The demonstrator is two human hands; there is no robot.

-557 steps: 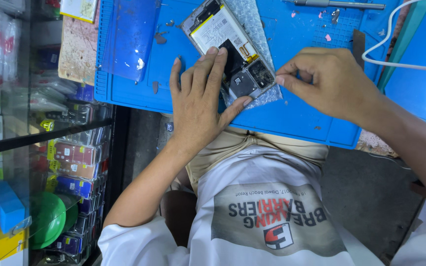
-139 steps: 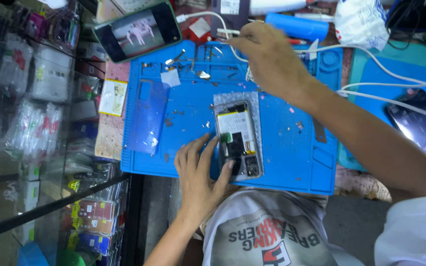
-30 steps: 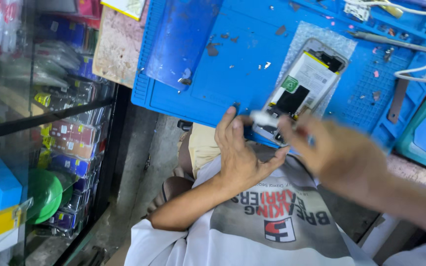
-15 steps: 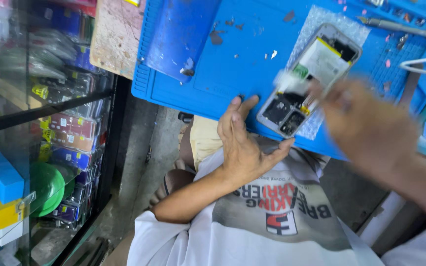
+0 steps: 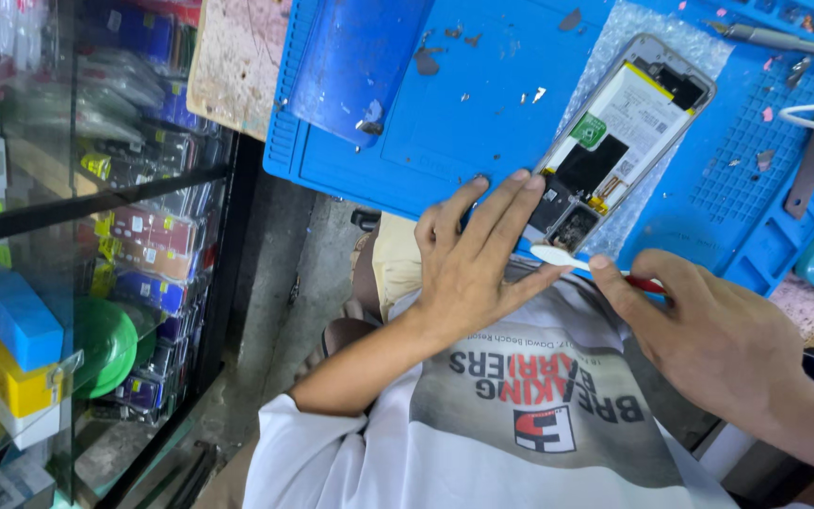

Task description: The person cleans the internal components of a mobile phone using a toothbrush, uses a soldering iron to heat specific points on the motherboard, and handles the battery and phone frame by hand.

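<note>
Right of centre in the frame, the opened phone (image 5: pixel 614 141) – thin, stiff, fragile inside, best steadied by its rim – lies on the blue mat (image 5: pixel 482 113), the left hand (image 5: pixel 473 264) spread flat on its lower end, the right hand (image 5: pixel 708 330) pinching a white-tipped tool (image 5: pixel 567 256).

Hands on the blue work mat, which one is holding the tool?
The right hand. It grips a thin red-handled tool with a white flat tip aimed at the opened phone. The left hand holds nothing; its fingers press flat beside the phone.
</note>
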